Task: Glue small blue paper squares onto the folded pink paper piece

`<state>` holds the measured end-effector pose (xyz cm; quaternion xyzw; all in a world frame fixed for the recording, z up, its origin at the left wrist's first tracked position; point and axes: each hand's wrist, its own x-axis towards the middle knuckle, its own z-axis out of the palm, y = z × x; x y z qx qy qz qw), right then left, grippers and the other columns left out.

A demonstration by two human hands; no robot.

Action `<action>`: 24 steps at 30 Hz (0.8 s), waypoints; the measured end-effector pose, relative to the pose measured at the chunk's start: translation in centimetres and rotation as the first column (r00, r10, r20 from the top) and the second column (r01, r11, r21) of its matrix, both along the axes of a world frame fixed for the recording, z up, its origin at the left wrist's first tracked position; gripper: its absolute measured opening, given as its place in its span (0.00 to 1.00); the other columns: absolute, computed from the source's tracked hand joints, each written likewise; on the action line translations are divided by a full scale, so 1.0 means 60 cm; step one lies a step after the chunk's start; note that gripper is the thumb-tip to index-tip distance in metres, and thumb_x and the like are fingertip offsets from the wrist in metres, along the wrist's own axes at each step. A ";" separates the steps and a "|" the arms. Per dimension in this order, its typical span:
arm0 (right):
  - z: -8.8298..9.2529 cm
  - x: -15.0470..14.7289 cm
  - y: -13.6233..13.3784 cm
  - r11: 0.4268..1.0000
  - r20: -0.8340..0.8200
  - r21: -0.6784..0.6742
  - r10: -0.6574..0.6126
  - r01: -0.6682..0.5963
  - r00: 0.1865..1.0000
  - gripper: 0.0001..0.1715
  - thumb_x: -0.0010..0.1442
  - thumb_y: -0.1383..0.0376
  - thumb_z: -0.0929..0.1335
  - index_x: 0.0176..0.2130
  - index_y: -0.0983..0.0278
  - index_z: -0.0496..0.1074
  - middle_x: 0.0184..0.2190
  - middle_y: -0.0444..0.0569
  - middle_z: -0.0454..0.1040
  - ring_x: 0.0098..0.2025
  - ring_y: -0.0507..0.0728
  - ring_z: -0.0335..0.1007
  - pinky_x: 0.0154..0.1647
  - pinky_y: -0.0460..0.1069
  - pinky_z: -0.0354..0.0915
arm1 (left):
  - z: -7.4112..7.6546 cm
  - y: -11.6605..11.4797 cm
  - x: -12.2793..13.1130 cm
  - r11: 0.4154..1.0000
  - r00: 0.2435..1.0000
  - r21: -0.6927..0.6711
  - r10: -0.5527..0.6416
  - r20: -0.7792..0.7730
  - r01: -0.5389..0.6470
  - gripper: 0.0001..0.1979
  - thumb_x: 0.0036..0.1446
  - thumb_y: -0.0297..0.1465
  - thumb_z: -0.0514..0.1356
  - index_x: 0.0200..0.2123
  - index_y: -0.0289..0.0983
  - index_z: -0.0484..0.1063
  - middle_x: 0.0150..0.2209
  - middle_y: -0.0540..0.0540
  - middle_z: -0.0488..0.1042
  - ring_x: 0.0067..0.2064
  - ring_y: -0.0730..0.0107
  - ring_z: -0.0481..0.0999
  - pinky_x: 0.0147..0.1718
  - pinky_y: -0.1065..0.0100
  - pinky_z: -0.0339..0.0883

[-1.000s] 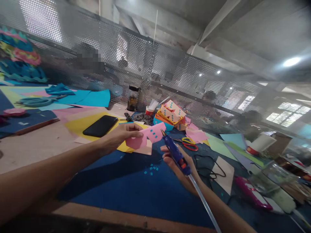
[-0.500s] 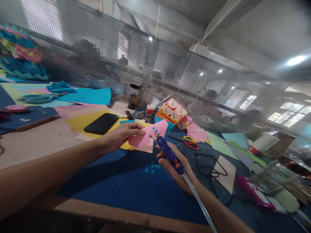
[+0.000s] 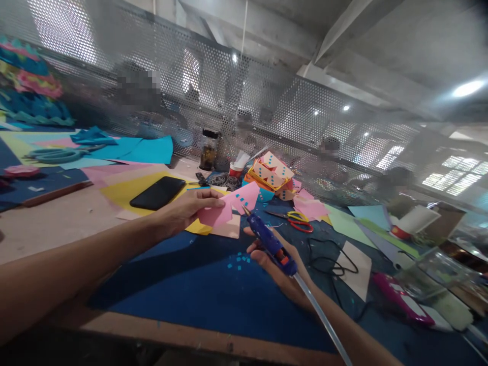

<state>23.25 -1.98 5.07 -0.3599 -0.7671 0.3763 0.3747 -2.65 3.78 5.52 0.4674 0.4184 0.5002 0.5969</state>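
My left hand (image 3: 186, 209) pinches a folded pink paper piece (image 3: 232, 203) dotted with small blue squares, held above the dark blue sheet (image 3: 213, 295). My right hand (image 3: 282, 267) grips a blue hot glue gun (image 3: 270, 241) with a clear glue stick (image 3: 322, 317) trailing from its back. The gun's nozzle points up-left and sits just under the pink paper's lower edge. Several tiny blue paper squares (image 3: 238, 260) lie on the blue sheet below.
A black phone (image 3: 157, 192) lies on yellow paper at the left. Scissors (image 3: 297, 221), a stack of folded paper boxes (image 3: 270, 175), a dark jar (image 3: 208, 149), a black cord (image 3: 328, 262) and coloured sheets cover the table. A perforated metal screen (image 3: 267, 117) stands behind, with people beyond it.
The glue gun's tip has shifted left and closer to the pink paper. The left hand keeps its hold on the paper with little movement.
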 end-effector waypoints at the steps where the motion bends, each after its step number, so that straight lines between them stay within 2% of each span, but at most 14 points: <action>1: 0.000 0.002 0.001 1.000 -0.013 0.006 -0.029 0.029 0.999 0.22 0.63 0.55 0.69 0.54 0.60 0.72 0.38 0.47 0.76 0.40 0.55 0.73 0.41 0.49 0.68 | 0.000 0.001 -0.002 1.000 1.000 0.009 0.013 -0.005 -0.013 0.13 0.46 0.33 0.73 0.33 0.35 0.77 0.32 0.47 0.79 0.31 0.73 0.76 0.31 0.73 0.67; 4: -0.002 0.009 0.009 0.988 -0.078 0.052 -0.140 0.144 0.987 0.19 0.63 0.54 0.68 0.51 0.59 0.73 0.38 0.46 0.76 0.40 0.56 0.72 0.42 0.49 0.67 | -0.005 0.006 -0.007 0.998 0.999 0.030 0.049 -0.019 -0.048 0.13 0.46 0.33 0.73 0.34 0.35 0.76 0.31 0.48 0.78 0.30 0.74 0.74 0.29 0.75 0.65; 8: -0.007 0.018 0.025 0.943 -0.161 0.145 -0.276 0.299 0.948 0.17 0.64 0.55 0.68 0.48 0.60 0.75 0.42 0.48 0.74 0.42 0.56 0.71 0.48 0.51 0.67 | -0.012 0.007 -0.005 0.999 0.998 0.048 0.014 -0.059 -0.011 0.14 0.46 0.35 0.73 0.34 0.35 0.76 0.31 0.48 0.78 0.30 0.73 0.74 0.28 0.74 0.64; 12: -0.010 0.022 0.039 0.907 -0.218 0.150 -0.358 0.394 0.908 0.14 0.63 0.56 0.69 0.46 0.59 0.75 0.45 0.48 0.73 0.44 0.57 0.68 0.48 0.52 0.66 | -0.013 -0.001 0.007 0.997 0.990 0.071 -0.007 -0.140 0.017 0.15 0.45 0.35 0.73 0.34 0.35 0.76 0.31 0.49 0.78 0.30 0.73 0.74 0.27 0.74 0.62; 15: -0.012 0.019 0.049 0.914 -0.330 0.115 -0.335 0.389 0.883 0.11 0.62 0.56 0.70 0.41 0.60 0.74 0.44 0.48 0.73 0.43 0.56 0.69 0.48 0.53 0.66 | -0.013 -0.008 0.015 0.995 0.981 0.074 -0.059 -0.188 0.074 0.15 0.46 0.36 0.73 0.34 0.35 0.76 0.30 0.48 0.79 0.30 0.73 0.75 0.28 0.74 0.62; 19: -0.013 0.012 0.060 0.942 -0.447 0.018 -0.293 0.336 0.845 0.12 0.59 0.56 0.72 0.34 0.61 0.70 0.39 0.46 0.73 0.35 0.52 0.69 0.43 0.51 0.67 | -0.014 -0.017 0.025 0.990 0.963 0.052 -0.118 -0.241 0.134 0.16 0.46 0.37 0.72 0.36 0.35 0.77 0.32 0.47 0.80 0.31 0.71 0.75 0.28 0.73 0.62; 24: -0.016 0.009 0.063 0.951 -0.487 -0.063 -0.293 0.301 0.823 0.13 0.55 0.60 0.75 0.33 0.61 0.69 0.34 0.42 0.73 0.29 0.49 0.67 0.36 0.48 0.67 | -0.014 -0.025 0.032 0.980 0.946 0.076 -0.155 -0.284 0.183 0.17 0.47 0.38 0.72 0.36 0.35 0.77 0.33 0.47 0.80 0.31 0.72 0.75 0.27 0.74 0.62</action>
